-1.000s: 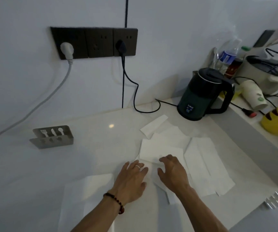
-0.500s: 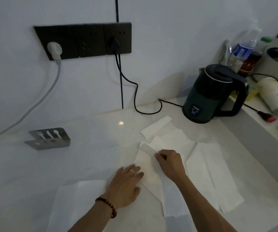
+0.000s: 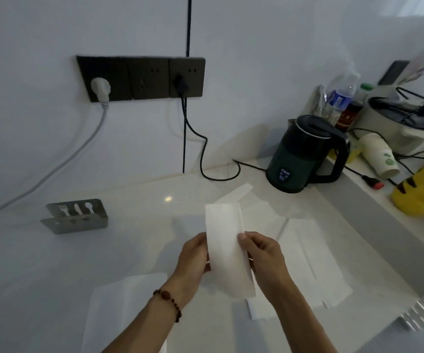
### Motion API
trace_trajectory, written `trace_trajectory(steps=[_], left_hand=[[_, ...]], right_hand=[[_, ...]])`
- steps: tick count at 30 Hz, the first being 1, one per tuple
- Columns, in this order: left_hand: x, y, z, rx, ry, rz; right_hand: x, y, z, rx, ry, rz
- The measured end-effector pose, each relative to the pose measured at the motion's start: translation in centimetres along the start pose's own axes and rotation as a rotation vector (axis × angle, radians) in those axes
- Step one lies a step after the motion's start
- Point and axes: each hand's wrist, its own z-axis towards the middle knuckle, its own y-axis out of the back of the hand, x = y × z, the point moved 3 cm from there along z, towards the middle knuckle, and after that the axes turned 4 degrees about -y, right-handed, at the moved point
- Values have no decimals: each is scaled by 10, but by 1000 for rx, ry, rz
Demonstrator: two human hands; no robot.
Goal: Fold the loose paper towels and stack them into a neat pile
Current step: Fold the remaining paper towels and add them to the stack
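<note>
Kettle [image 3: 305, 156] display reads "55", small unreadable characters above it. Metal holder [image 3: 75, 215], well left of kettle: fork, knife, spoon icons.

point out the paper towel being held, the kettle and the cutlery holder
held paper towel [image 3: 227, 247], head view, middle of the sheet
kettle [image 3: 300, 159], head view, dark green body
cutlery holder [image 3: 77, 216], head view, front metal plate

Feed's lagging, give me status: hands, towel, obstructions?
Left hand and right hand pinch one paper towel, lifted. Loose towels on counter. Nothing blocking.
</note>
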Motion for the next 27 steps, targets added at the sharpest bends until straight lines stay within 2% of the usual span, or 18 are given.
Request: trace_trajectory(steps=[3, 7, 11, 14, 17, 20, 22, 25, 27], left_hand=[[-3, 11, -15, -17, -6, -36], [1, 22, -31, 66, -29, 12], [12, 26, -33, 93, -42, 191], [10, 22, -27, 101, -17, 239], [-2, 6, -17, 154, -63, 325], [-10, -14, -11, 197, -95, 376], [-8, -23, -12, 322, -20, 336], [-2, -26, -14, 536, 108, 196], [-1, -18, -17, 553, 108, 231]], right_hand=[[-9, -10, -14, -97, -18, 36], [-21, -16, -25, -217, -9, -35], [-29, -23, -29, -243, 16, -116], [-36, -20, -35, -356, 52, -188], [-39, -13, -41, -423, 110, -229], [-37, -5, -40, -310, 144, -219], [-31, -4, -41, -211, 158, -192], [-28, -2, -41, -177, 123, -87], [-31, -4, -41, -198, 21, 78]])
